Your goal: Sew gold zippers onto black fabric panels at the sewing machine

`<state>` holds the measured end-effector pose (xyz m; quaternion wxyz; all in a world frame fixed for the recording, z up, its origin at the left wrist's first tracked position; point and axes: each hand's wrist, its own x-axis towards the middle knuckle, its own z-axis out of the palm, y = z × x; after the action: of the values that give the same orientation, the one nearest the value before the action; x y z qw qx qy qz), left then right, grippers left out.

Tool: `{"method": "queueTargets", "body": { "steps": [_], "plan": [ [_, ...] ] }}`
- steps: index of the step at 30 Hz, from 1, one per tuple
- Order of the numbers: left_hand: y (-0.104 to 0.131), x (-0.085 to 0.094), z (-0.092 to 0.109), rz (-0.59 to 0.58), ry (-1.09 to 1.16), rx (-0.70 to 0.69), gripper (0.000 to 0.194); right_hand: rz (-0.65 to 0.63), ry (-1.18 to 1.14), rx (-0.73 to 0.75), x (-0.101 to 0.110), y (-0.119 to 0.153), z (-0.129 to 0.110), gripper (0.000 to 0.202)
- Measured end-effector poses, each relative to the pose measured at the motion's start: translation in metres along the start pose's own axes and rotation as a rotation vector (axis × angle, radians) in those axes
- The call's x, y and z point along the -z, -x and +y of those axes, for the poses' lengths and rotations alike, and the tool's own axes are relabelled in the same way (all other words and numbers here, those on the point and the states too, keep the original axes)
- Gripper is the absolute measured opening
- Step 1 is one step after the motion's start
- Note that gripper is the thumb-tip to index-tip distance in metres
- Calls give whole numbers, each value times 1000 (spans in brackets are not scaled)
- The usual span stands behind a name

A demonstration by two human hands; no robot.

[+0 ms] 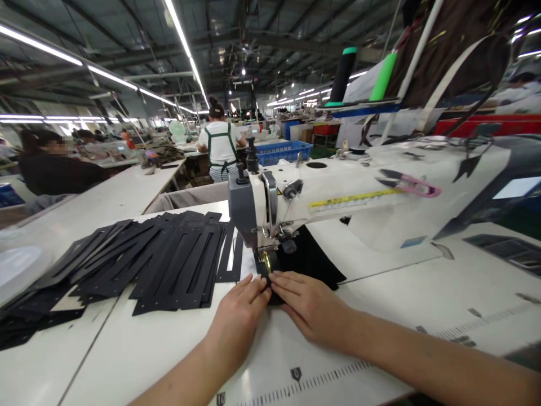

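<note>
Black fabric (310, 256) lies under the head of a white sewing machine (355, 192). A short stretch of gold-toothed zipper (266, 261) shows at the presser foot (267, 249). My left hand (237, 309) is closed at the fabric's near edge, thumb and fingertips drawn together beside the zipper. My right hand (313, 307) lies with fingers stretched out flat on the fabric, thumb apart and lower. Both hands' fingertips almost meet just in front of the foot and partly cover the work. Left of the machine lies a spread pile of black slotted panels (181, 265).
Pink-handled thread snips (416, 185) rest on the machine arm. Black (341, 76) and green thread cones (384, 76) stand above. A ruler scale (313, 379) runs along the table's front. Beyond are a blue crate (283, 152) and a person in a white shirt (220, 144).
</note>
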<state>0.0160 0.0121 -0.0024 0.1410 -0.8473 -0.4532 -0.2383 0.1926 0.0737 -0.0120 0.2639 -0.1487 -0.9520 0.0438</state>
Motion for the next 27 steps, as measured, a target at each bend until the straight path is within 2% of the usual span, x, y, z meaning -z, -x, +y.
{"method": "queueTargets", "body": {
  "steps": [8, 16, 22, 27],
  "plan": [
    [-11, -3, -16, -13, 2, -45, 32, 80, 29, 47, -2, -10, 12, 32],
    [-19, -9, -29, -21, 38, -1, 31, 69, 20, 3, -7, -19, 21, 32],
    [-6, -4, -27, -49, -7, 33, 26, 66, 11, -128, -5, -14, 12, 33],
    [3, -5, -25, -21, -8, 7, 24, 104, 171, -68, -13, -9, 13, 30]
  ]
}}
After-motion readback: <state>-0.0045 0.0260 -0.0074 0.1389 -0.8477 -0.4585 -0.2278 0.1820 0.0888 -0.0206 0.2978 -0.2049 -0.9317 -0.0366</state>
